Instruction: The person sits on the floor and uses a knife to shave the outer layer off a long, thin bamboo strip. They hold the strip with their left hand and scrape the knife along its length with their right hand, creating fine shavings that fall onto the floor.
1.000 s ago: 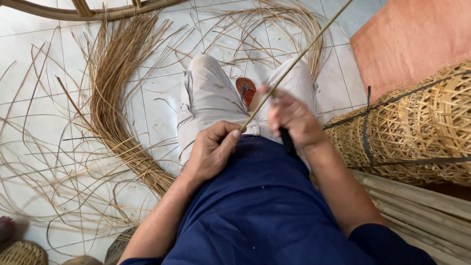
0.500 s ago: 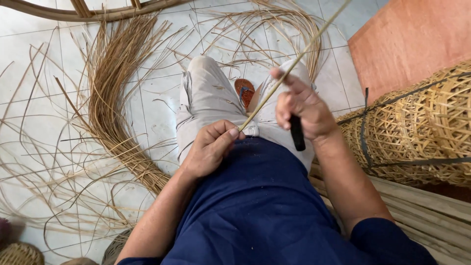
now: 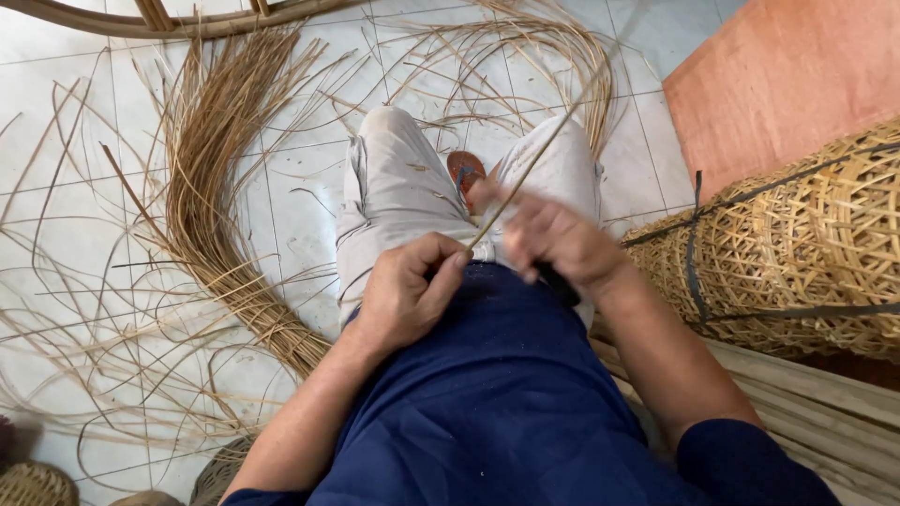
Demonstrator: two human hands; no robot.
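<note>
I sit with grey-trousered legs stretched over a white tiled floor. My left hand [image 3: 408, 290] pinches the near end of a long thin cane strip [image 3: 548, 141] that runs up and to the right. My right hand [image 3: 558, 239], blurred by motion, is closed over the strip just beyond the left hand and holds a dark-handled knife [image 3: 560, 281], whose handle shows below the palm. Its blade is hidden.
A thick bundle of cane strips [image 3: 216, 178] curves across the floor on the left, with loose strips scattered around. Stacked woven baskets [image 3: 806, 244] lie on the right beside an orange board [image 3: 787, 75]. Bamboo slats [image 3: 806, 403] lie at lower right.
My right hand rose along the strip, then came back down toward the left hand. The left hand stayed in place, gripping the strip's end.
</note>
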